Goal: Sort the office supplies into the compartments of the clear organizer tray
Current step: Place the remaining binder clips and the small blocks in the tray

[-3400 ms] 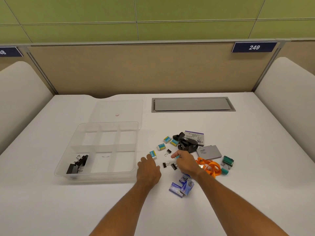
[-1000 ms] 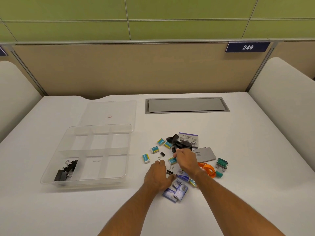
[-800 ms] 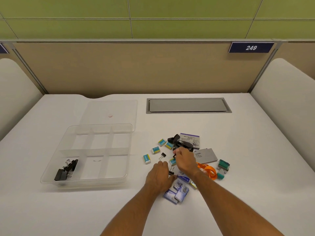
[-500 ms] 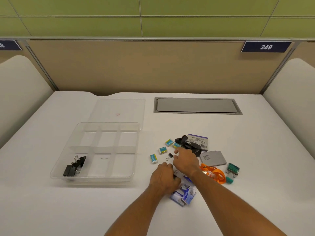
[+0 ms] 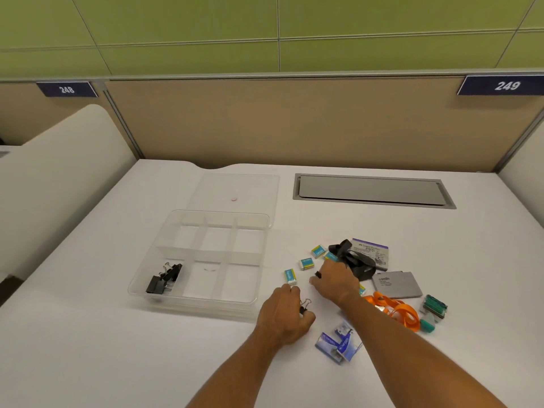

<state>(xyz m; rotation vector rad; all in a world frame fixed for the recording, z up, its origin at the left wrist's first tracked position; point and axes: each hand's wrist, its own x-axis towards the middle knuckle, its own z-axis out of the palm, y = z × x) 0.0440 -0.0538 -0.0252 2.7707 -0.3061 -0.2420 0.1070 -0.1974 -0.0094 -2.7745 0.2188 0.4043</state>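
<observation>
The clear organizer tray [image 5: 164, 248] sits left of centre on the white desk, with several black binder clips [image 5: 163, 279] in its near-left compartment. My left hand [image 5: 282, 315] grips a small black binder clip [image 5: 304, 307] just right of the tray's near corner. My right hand [image 5: 334, 282] pinches another small binder clip [image 5: 317, 274] at its fingertips. Small blue-and-yellow erasers [image 5: 290, 275] lie scattered beside the hands. Blue staple boxes [image 5: 338, 344] lie under my right forearm.
The tray's clear lid [image 5: 235, 192] lies behind the tray. To the right lie a black strap [image 5: 357, 262], a printed card [image 5: 372, 251], a grey box [image 5: 396, 284], an orange lanyard [image 5: 396, 310] and green items [image 5: 434, 307]. A grey cable hatch [image 5: 371, 191] sits further back.
Both hands closed over small binder clips on the desk and lifted them slightly. My left hand drew back toward the tray's corner. The camera view shifted to the left.
</observation>
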